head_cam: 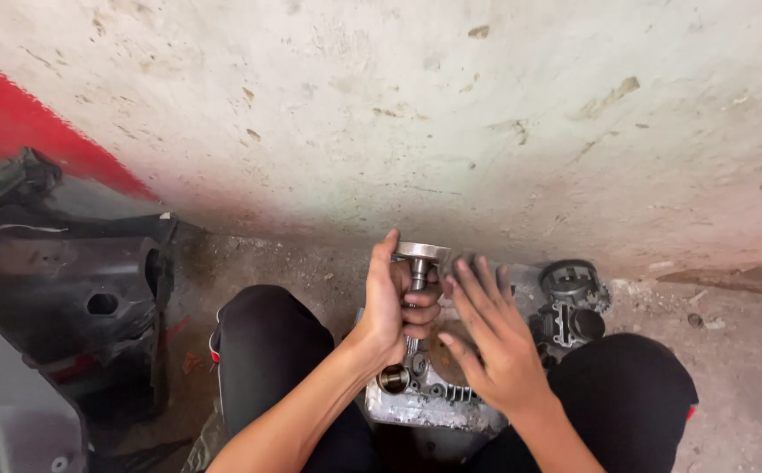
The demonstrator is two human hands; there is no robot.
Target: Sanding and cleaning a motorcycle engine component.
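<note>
My left hand (396, 302) grips a metal tool (419, 263) with a flat round head and a slim shaft, held upright over a grey metal engine part (425, 398) that rests between my knees. My right hand (490, 337) hovers just right of the tool with its fingers spread, palm toward the engine part, holding nothing. The lower end of the tool's shaft is hidden behind my fingers.
Another dark engine assembly (572, 302) lies on the dirty concrete floor (740, 368) against a stained white wall (451, 114). Black plastic body panels (74, 293) stand at the left. My knees in dark trousers (267, 350) flank the work.
</note>
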